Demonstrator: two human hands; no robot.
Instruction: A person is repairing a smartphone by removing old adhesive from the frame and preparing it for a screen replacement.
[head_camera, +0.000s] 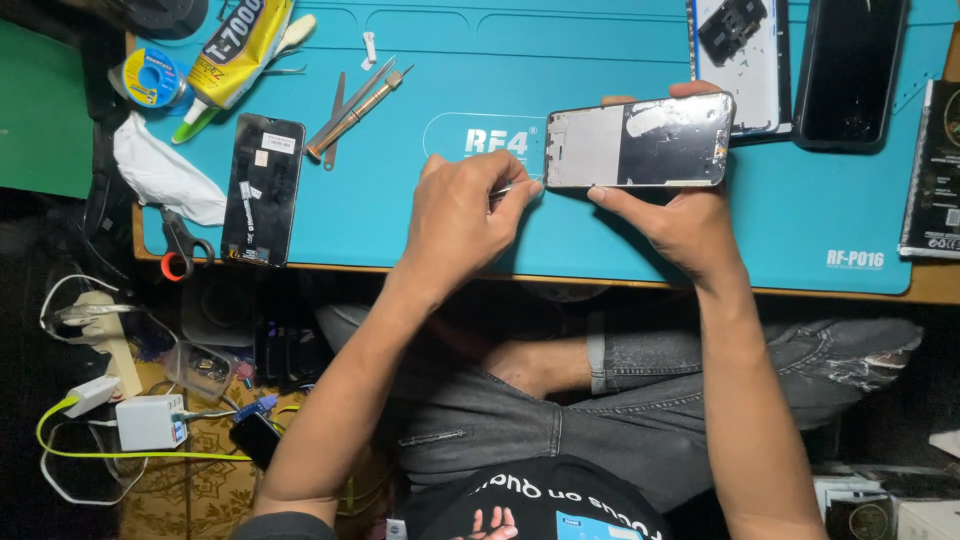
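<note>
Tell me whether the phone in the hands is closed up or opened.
Opened: the phone frame shows bare inner metal and adhesive remnants, held by the right hand.

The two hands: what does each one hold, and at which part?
The right hand holds an opened phone frame by its long edges, near its right half. The left hand pinches a thin metal tool near its tip, at the frame's left end.

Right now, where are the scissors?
In the head view, the scissors lie at the far left edge of the blue mat, between the crumpled white cloth and the black phone.
</note>
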